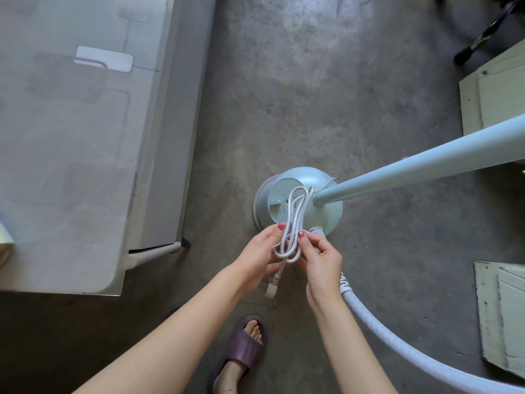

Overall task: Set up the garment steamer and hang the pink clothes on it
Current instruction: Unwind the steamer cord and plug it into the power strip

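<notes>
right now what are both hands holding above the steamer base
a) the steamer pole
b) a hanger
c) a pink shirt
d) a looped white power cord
d: the left hand and right hand pinch a bundle of looped white power cord, its plug dangling below, over the round steamer base; the pole stands untouched to the right.

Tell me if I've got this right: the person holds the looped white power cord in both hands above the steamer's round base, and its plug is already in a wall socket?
Not quite. In the head view both hands, left hand and right hand, do hold the looped white power cord above the round base, but the plug hangs free below the left hand, not in any socket.
</notes>
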